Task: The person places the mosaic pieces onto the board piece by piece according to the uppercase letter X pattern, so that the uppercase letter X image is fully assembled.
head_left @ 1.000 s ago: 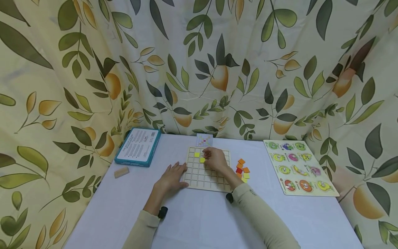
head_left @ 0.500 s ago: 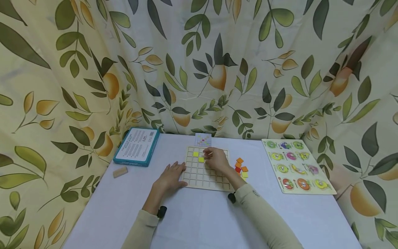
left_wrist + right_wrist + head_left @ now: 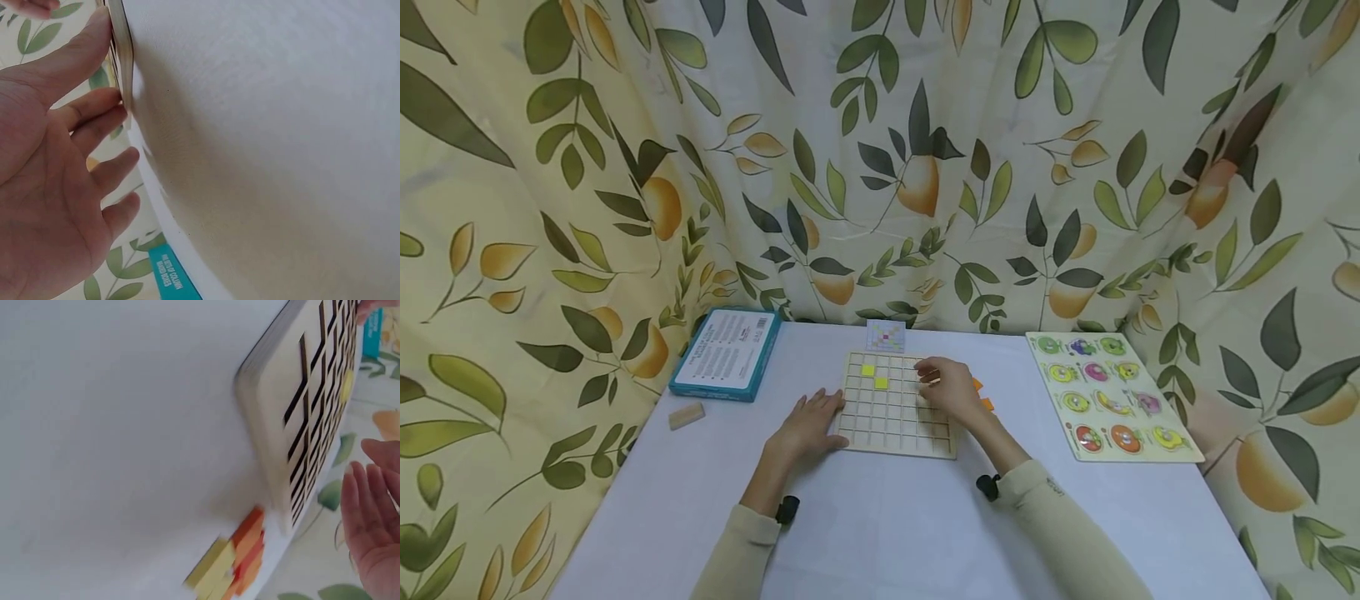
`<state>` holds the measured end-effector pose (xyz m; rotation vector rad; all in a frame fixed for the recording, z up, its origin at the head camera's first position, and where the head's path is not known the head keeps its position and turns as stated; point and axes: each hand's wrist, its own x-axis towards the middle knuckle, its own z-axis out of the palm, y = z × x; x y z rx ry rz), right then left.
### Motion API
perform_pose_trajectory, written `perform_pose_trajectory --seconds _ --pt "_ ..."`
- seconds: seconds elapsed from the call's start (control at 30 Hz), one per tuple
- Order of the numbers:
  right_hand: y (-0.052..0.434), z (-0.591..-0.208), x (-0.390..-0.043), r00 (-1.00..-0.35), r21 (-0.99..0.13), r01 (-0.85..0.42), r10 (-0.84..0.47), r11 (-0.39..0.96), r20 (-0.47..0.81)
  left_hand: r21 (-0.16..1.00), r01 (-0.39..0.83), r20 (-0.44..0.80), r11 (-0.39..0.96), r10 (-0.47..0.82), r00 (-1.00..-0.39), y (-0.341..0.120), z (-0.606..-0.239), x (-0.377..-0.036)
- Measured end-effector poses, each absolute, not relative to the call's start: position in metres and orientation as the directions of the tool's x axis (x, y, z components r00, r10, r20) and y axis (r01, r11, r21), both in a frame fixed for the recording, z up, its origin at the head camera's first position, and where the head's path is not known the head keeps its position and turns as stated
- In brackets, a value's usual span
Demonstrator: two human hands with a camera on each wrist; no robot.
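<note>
A light wooden grid board [image 3: 880,425] lies on the table with two yellow square tiles [image 3: 882,383] set diagonally in its upper left cells. My left hand [image 3: 805,429] rests at the board's left side. In the left wrist view, its thumb and fingertips touch the board's edge [image 3: 122,56] with the palm off it. Over the board's right part hovers my right hand [image 3: 949,389], fingers loosely bent. Nothing shows between thumb and fingers of that hand [image 3: 375,519] in the right wrist view. It partly hides the loose orange, red and yellow tiles [image 3: 247,547] beside the board.
A small patterned card [image 3: 886,335] lies behind the board. To the left are a teal box [image 3: 726,350] and a small wooden block [image 3: 687,416]. A fruit picture board [image 3: 1112,400] lies at the right. Patterned curtain hangs round the white table.
My right hand has moved right, away from the yellow tiles toward the loose pile, now covering much of it. The left hand stays at the board's edge. The head view has shifted slightly.
</note>
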<state>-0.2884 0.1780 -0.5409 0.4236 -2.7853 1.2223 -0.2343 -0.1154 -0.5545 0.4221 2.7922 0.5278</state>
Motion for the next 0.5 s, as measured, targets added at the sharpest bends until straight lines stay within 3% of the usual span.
perform_pose_trajectory --seconds 0.5 --pt "0.227 -0.532 -0.264 -0.970 -0.602 -0.236 -0.151 0.763 0.190 0.397 0.253 -0.186 0.882 0.347 -0.919 -0.117 -0.558 -0.235"
